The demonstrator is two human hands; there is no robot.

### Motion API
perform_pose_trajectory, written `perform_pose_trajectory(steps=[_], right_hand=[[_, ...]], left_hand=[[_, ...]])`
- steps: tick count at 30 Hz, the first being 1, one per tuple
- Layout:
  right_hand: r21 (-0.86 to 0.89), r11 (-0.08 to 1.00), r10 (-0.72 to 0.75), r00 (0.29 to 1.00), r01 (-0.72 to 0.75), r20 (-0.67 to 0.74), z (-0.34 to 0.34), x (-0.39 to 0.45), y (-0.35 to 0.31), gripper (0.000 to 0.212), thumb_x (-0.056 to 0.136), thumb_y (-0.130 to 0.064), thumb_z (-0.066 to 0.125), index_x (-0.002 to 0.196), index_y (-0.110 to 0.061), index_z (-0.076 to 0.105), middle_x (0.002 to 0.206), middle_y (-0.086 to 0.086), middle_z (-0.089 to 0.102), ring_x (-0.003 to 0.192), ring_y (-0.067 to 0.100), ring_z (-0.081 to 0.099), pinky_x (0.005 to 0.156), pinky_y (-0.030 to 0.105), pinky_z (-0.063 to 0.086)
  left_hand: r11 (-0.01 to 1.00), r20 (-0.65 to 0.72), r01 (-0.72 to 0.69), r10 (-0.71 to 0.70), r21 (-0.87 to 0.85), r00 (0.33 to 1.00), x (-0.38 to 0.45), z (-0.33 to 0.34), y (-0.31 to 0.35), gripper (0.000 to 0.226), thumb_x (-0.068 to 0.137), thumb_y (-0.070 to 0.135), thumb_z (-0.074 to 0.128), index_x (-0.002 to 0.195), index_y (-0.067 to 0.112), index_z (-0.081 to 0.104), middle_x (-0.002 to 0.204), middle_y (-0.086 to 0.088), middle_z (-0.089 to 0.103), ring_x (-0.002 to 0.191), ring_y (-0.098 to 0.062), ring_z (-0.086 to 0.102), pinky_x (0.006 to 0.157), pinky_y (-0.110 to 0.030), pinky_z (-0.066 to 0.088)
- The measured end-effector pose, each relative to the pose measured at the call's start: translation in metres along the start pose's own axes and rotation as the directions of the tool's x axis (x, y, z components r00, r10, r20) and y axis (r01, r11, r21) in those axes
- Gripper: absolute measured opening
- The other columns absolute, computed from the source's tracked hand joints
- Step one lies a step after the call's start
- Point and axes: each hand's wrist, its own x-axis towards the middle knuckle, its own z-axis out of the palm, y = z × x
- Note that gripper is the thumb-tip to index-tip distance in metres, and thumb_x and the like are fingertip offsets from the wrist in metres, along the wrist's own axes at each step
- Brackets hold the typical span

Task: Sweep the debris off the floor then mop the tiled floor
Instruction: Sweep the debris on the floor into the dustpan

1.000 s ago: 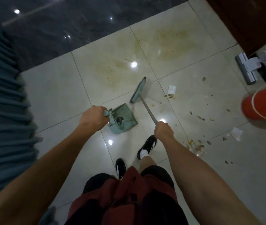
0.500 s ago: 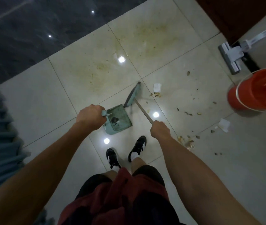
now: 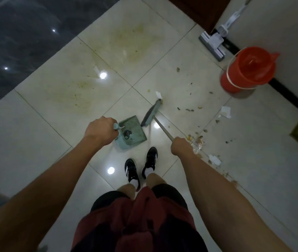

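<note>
At frame centre, the left hand (image 3: 100, 130) gripped the pale green plastic dustpan (image 3: 132, 132); the right hand (image 3: 181, 147) held the metal-handled green broom (image 3: 151, 115) beside scattered debris (image 3: 198, 140) on the cream tiled floor (image 3: 53, 110).

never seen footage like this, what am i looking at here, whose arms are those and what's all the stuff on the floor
There is no machine here: the camera sits on a person's head and looks down, so the arms, red shorts and shoes are that person's own. The left hand grips the handle of a green dustpan that rests on the tiled floor. The right hand grips the metal stick of a broom, whose head lies beside the dustpan's open edge. Scraps of debris and bits of paper lie to the right. Further off stand an orange bucket and a flat mop, with yellowish stains on the tiles.
</note>
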Motion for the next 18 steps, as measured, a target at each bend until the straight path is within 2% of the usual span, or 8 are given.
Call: perform_pose_trajectory(steps=[3, 7, 9, 11, 12, 14, 18], right_hand=[[0.025, 0.999, 0.044, 0.999, -0.044, -0.003, 0.02, -0.018, 0.016, 0.029, 0.098, -0.005, 0.044, 0.124, -0.003, 0.058, 0.121, 0.013, 0.063, 0.105, 0.028, 0.065, 0.074, 0.033, 0.048], [0.071, 0.992, 0.109, 0.994, -0.109, -0.006, 0.042, -0.044, 0.045, 0.031, 0.099, -0.007, 0.042, 0.126, -0.003, 0.058, 0.123, 0.015, 0.061, 0.112, 0.032, 0.061, 0.089, 0.038, 0.049], [0.103, 0.987, 0.121, 0.993, -0.121, 0.009, 0.053, -0.053, 0.067, 0.025, 0.1, -0.007, 0.04, 0.114, -0.001, 0.06, 0.108, 0.016, 0.061, 0.1, 0.031, 0.06, 0.092, 0.04, 0.048], [0.104, 0.985, 0.139, 0.99, -0.138, 0.002, 0.066, -0.06, 0.091, 0.02, 0.1, -0.005, 0.04, 0.098, -0.001, 0.059, 0.095, 0.012, 0.058, 0.082, 0.024, 0.055, 0.091, 0.035, 0.05], [0.114, 0.982, 0.155, 0.988, -0.153, -0.005, 0.07, -0.065, 0.103, 0.021, 0.1, -0.005, 0.04, 0.102, -0.002, 0.06, 0.101, 0.011, 0.062, 0.085, 0.023, 0.058, 0.087, 0.032, 0.05], [0.128, 0.974, 0.191, 0.982, -0.189, -0.001, 0.073, -0.077, 0.126, 0.029, 0.1, -0.008, 0.04, 0.12, -0.006, 0.061, 0.119, 0.01, 0.064, 0.103, 0.025, 0.063, 0.081, 0.032, 0.047], [0.124, 0.969, 0.217, 0.976, -0.215, 0.0, 0.083, -0.093, 0.178, 0.034, 0.101, -0.01, 0.039, 0.128, -0.008, 0.059, 0.127, 0.01, 0.062, 0.113, 0.027, 0.062, 0.082, 0.033, 0.047]], left_hand=[[0.998, -0.014, -0.054, 0.055, 0.036, 0.998, -0.01, 0.011, 0.001, 0.017, 0.09, 0.036, 0.061, 0.101, 0.026, 0.07, 0.085, -0.004, 0.062, 0.072, -0.027, 0.057, 0.064, -0.031, 0.046], [0.992, -0.033, -0.102, 0.105, 0.069, 0.994, -0.025, 0.024, 0.012, 0.023, 0.091, 0.037, 0.059, 0.108, 0.027, 0.071, 0.092, -0.007, 0.068, 0.081, -0.031, 0.067, 0.065, -0.032, 0.048], [0.989, -0.027, -0.121, 0.123, 0.081, 0.992, -0.032, 0.028, 0.023, 0.024, 0.091, 0.036, 0.059, 0.11, 0.028, 0.071, 0.093, -0.007, 0.068, 0.082, -0.031, 0.067, 0.064, -0.031, 0.048], [0.988, -0.021, -0.131, 0.133, 0.087, 0.991, -0.039, 0.031, 0.038, 0.024, 0.092, 0.035, 0.06, 0.112, 0.028, 0.071, 0.092, -0.006, 0.068, 0.08, -0.03, 0.066, 0.065, -0.031, 0.049], [0.987, -0.022, -0.132, 0.135, 0.092, 0.991, -0.042, 0.032, 0.047, 0.024, 0.092, 0.034, 0.06, 0.112, 0.029, 0.071, 0.093, -0.006, 0.068, 0.08, -0.029, 0.065, 0.065, -0.032, 0.049], [0.985, -0.021, -0.137, 0.14, 0.107, 0.99, -0.05, 0.038, 0.066, 0.022, 0.091, 0.032, 0.061, 0.11, 0.029, 0.071, 0.094, -0.006, 0.068, 0.076, -0.028, 0.061, 0.065, -0.031, 0.047], [0.965, 0.004, -0.192, 0.194, 0.178, 0.981, -0.067, 0.059, 0.112, 0.02, 0.089, 0.032, 0.062, 0.107, 0.027, 0.071, 0.091, -0.005, 0.068, 0.076, -0.027, 0.062, 0.064, -0.031, 0.048]])
